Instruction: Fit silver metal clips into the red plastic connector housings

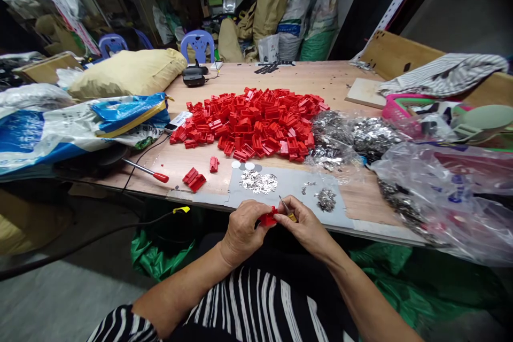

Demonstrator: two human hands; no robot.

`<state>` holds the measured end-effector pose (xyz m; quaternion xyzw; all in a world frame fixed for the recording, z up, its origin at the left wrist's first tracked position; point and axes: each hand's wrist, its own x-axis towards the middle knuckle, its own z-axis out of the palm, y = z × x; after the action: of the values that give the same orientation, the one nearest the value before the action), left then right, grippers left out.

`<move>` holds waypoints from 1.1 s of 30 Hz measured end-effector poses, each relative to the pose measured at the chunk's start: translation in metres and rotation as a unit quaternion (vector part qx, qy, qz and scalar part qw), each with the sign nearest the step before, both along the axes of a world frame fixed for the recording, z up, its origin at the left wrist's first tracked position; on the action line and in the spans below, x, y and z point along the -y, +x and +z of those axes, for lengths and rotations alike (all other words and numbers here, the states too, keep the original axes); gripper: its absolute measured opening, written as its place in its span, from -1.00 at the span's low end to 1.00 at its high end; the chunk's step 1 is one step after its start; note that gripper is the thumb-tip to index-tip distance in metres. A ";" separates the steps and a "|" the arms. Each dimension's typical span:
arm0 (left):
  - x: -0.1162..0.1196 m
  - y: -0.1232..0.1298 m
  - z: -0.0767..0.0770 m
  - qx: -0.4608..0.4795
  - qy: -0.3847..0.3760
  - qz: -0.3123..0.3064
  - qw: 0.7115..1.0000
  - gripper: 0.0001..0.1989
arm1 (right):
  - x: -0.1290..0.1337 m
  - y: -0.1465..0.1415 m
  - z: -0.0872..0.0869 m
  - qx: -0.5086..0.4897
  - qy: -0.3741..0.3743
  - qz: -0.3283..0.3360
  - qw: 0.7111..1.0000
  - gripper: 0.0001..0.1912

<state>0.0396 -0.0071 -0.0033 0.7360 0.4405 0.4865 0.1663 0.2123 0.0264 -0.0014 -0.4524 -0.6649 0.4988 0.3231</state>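
My left hand (243, 228) is closed around a red plastic housing (267, 217), held just over the table's front edge. Between the fingers of my right hand (306, 227) is a small screwdriver (292, 216) with a yellow handle, its thin metal shaft pointing up and left. The right fingertips also touch the housing. Beyond my hands, a pile of flat silvery metal pieces (259, 181) and a smaller heap of metal parts (326, 200) lie on a grey mat (296, 204). A large mound of similar red housings (256, 123) covers the middle of the table.
A few loose red housings (194, 179) lie left of the mat. Farther left are a red-tipped metal lever (146, 170) and a blue-and-white sack (72, 123). Clear bags of metal pieces (433, 187) and a pink basket (401, 109) crowd the right side.
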 end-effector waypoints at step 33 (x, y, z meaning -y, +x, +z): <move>0.002 -0.010 -0.027 0.294 -0.216 -0.028 0.931 -0.62 | -0.003 -0.003 0.000 -0.162 -0.266 0.076 0.947 -0.57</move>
<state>0.0301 -0.0096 -0.0308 0.5186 0.4453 0.5691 0.4570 0.2089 0.0292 -0.0017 -0.3828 -0.4797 0.7470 0.2555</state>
